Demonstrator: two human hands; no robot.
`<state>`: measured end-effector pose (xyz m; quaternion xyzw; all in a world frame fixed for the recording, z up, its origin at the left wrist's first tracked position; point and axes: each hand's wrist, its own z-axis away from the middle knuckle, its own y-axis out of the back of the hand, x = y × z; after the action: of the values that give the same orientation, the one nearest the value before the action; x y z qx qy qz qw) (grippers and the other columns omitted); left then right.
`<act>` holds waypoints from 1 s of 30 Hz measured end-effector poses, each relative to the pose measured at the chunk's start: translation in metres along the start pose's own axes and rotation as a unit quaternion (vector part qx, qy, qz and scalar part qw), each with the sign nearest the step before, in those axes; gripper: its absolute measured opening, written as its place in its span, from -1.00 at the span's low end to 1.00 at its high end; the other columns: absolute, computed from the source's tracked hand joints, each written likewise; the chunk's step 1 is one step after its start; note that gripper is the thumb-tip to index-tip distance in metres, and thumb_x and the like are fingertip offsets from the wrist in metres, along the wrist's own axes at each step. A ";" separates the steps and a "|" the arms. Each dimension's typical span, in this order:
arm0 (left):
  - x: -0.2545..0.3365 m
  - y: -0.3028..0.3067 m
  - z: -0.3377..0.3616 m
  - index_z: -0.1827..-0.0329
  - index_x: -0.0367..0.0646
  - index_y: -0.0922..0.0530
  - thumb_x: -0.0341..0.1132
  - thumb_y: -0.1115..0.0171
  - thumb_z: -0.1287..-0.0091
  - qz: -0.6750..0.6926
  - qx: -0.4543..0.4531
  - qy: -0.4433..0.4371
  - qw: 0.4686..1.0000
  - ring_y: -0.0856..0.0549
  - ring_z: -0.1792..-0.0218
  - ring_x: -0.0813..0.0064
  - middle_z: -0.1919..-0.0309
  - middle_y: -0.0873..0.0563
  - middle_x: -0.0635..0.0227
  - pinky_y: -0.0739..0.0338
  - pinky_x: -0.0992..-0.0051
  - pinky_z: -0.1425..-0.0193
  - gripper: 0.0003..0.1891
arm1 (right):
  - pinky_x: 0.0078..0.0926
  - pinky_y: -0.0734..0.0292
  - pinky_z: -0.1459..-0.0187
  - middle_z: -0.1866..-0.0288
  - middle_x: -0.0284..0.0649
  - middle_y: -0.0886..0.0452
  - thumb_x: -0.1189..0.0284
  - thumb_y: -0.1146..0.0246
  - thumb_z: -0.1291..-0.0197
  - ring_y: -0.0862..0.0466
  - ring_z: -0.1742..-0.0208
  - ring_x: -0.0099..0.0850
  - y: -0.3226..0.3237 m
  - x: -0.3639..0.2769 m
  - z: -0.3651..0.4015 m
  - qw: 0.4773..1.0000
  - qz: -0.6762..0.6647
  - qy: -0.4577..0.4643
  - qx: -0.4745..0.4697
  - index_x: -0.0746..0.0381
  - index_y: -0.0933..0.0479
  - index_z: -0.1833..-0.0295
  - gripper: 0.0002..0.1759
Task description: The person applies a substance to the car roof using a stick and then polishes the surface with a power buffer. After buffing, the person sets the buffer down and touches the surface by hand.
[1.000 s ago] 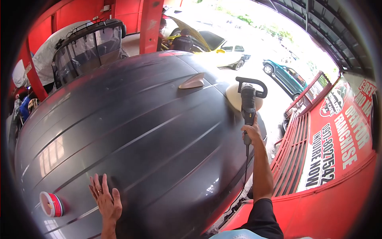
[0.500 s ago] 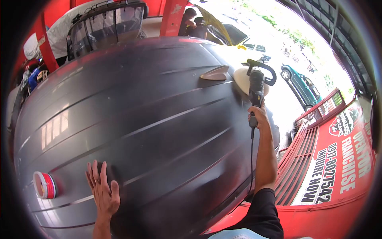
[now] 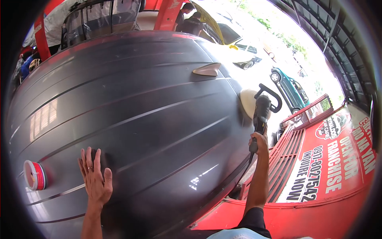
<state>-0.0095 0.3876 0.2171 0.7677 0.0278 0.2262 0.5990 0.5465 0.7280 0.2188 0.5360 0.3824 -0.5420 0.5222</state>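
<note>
A dark, ribbed car roof point(image 3: 159, 119) fills the middle of the view. My right hand point(image 3: 259, 142) is wrapped round the rear handle of a black polisher point(image 3: 262, 113), whose pale round pad point(image 3: 248, 102) lies at the roof's right-hand edge. A cord trails down from the handle. On the left part of the roof my left hand point(image 3: 96, 179) rests palm down, its fingers spread and a ring on one of them. Further left sits a round red and white tub point(image 3: 35, 175). A shark-fin antenna point(image 3: 207, 69) stands near the roof's far end.
Red metal railings point(image 3: 284, 159) and a lettered red banner point(image 3: 338, 159) flank the car on the right. Beyond are a teal vehicle point(image 3: 292, 91) and a yellow car with its hood up point(image 3: 211, 22), two people beside it. A red post point(image 3: 168, 15) rises behind the roof.
The polisher and my right hand have moved nearer along the roof's right edge, away from the antenna. The view has shifted slightly. A second person now shows by the yellow car.
</note>
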 end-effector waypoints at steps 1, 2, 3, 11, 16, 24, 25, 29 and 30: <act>0.000 0.000 0.001 -0.55 -0.25 -0.24 0.08 0.24 -0.60 0.004 0.001 -0.003 1.000 0.00 -0.63 -0.03 -0.56 -0.19 0.02 0.23 0.01 -0.68 -0.35 | -0.41 -0.49 0.69 0.46 -0.19 -0.43 0.70 -0.18 0.00 -0.52 0.66 -0.39 0.004 -0.002 0.012 1.000 0.012 0.002 0.007 -0.10 0.13 -0.57 0.05; 0.000 -0.001 0.001 -0.55 -0.25 -0.24 0.07 0.24 -0.61 -0.001 0.001 -0.005 1.000 0.00 -0.63 -0.02 -0.56 -0.18 0.02 0.23 0.01 -0.68 -0.35 | -0.40 -0.50 0.68 0.47 -0.19 -0.43 0.70 -0.18 0.00 -0.52 0.65 -0.40 0.007 -0.006 0.023 1.000 0.023 0.005 0.012 -0.11 0.17 -0.59 0.08; -0.001 -0.001 0.000 -0.55 -0.25 -0.25 0.06 0.24 -0.61 -0.007 0.003 -0.006 1.000 -0.01 -0.63 -0.02 -0.56 -0.18 0.03 0.23 0.01 -0.69 -0.35 | -0.40 -0.50 0.68 0.47 -0.21 -0.43 0.70 -0.18 0.00 -0.53 0.64 -0.39 0.009 -0.011 0.035 1.000 0.001 -0.019 0.020 -0.12 0.22 -0.62 0.13; -0.001 -0.001 -0.001 -0.54 -0.24 -0.25 0.08 0.24 -0.60 0.000 -0.005 0.002 1.000 0.01 -0.63 -0.01 -0.57 -0.17 0.03 0.23 0.02 -0.69 -0.34 | -0.38 -0.52 0.68 0.51 -0.24 -0.44 0.70 -0.20 -0.01 -0.54 0.64 -0.40 0.027 -0.010 0.039 0.999 0.037 -0.025 0.025 -0.09 0.29 -0.65 0.18; 0.000 0.001 -0.001 -0.54 -0.26 -0.26 0.04 0.15 -0.57 0.019 -0.015 0.016 1.000 0.01 -0.63 -0.05 -0.57 -0.16 0.00 0.26 -0.03 -0.68 -0.35 | -0.39 -0.51 0.69 0.51 -0.24 -0.46 0.69 -0.22 -0.03 -0.53 0.66 -0.39 0.012 -0.004 0.019 0.997 0.073 0.019 -0.033 -0.15 0.40 -0.67 0.24; -0.001 -0.001 0.000 -0.56 -0.24 -0.22 0.14 0.29 -0.60 0.001 -0.011 0.016 1.000 0.02 -0.64 -0.01 -0.58 -0.16 0.03 0.23 0.02 -0.68 -0.30 | -0.40 -0.51 0.70 0.51 -0.23 -0.46 0.70 -0.20 -0.01 -0.51 0.68 -0.42 -0.029 -0.009 -0.028 0.984 0.177 0.020 -0.013 -0.13 0.29 -0.67 0.20; -0.001 0.000 0.000 -0.56 -0.24 -0.22 0.14 0.29 -0.60 0.000 -0.012 0.019 1.000 0.02 -0.64 -0.01 -0.58 -0.16 0.03 0.23 0.02 -0.68 -0.30 | -0.41 -0.51 0.70 0.50 -0.23 -0.46 0.70 -0.20 0.00 -0.51 0.68 -0.43 -0.035 -0.014 -0.034 0.981 0.190 0.016 -0.016 -0.13 0.28 -0.67 0.20; 0.001 0.004 -0.001 -0.54 -0.26 -0.25 0.16 0.24 -0.58 0.028 -0.017 0.028 0.999 0.01 -0.63 -0.06 -0.57 -0.16 0.00 0.26 -0.04 -0.67 -0.29 | -0.42 -0.50 0.72 0.47 -0.24 -0.44 0.71 -0.19 0.00 -0.49 0.69 -0.45 -0.057 -0.019 -0.062 0.989 0.145 0.000 -0.041 -0.13 0.22 -0.66 0.16; 0.002 0.004 -0.001 -0.54 -0.26 -0.25 0.17 0.26 -0.57 0.032 -0.017 0.029 0.999 0.01 -0.63 -0.07 -0.57 -0.16 0.00 0.26 -0.04 -0.67 -0.27 | -0.42 -0.49 0.73 0.46 -0.24 -0.44 0.72 -0.19 0.00 -0.49 0.69 -0.45 -0.061 -0.018 -0.071 0.990 0.132 -0.002 -0.045 -0.13 0.20 -0.66 0.15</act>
<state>-0.0093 0.3883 0.2219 0.7511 0.0165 0.2682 0.6031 0.4981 0.8095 0.2177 0.5570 0.3312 -0.4512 0.6136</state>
